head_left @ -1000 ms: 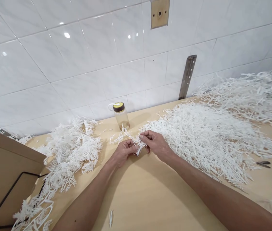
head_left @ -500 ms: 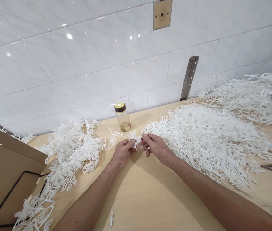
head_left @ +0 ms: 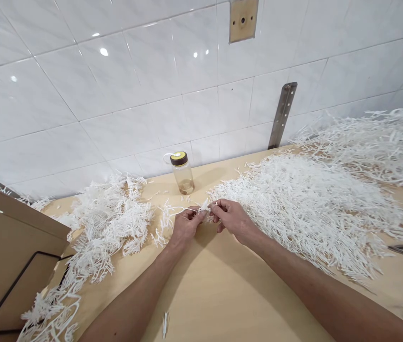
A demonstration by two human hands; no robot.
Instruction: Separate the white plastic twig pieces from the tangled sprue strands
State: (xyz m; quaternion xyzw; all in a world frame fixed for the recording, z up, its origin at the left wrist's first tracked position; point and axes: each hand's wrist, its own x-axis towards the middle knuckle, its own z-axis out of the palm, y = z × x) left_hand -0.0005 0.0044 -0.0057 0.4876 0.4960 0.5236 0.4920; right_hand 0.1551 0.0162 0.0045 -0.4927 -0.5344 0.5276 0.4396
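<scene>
My left hand [head_left: 186, 224] is closed, thumb against fingers, on a white branched plastic sprig [head_left: 204, 206] with a thin stem trailing left. My right hand [head_left: 229, 216] pinches the right side of that same sprig, its fingertips close to the left thumb. Beyond my right hand spreads a large heap of short white strands [head_left: 301, 204]. To the left lies a looser pile of white branched pieces [head_left: 116, 223]. A few stray sprigs [head_left: 166, 216] rest just left of my left hand. What exactly sits under the fingertips is hidden.
A clear bottle with a dark and yellow lid [head_left: 183, 175] stands behind my hands. A metal bracket [head_left: 283, 115] leans at the tiled wall. Dark tweezers-like metal [head_left: 399, 250] lies far right, a cardboard box [head_left: 12, 256] left, a small white bundle [head_left: 165, 325] near the front.
The sprig between my hands has turned and now sticks up above the fingertips. Loose pieces left of my left hand have shifted. My hands stay nearly in place.
</scene>
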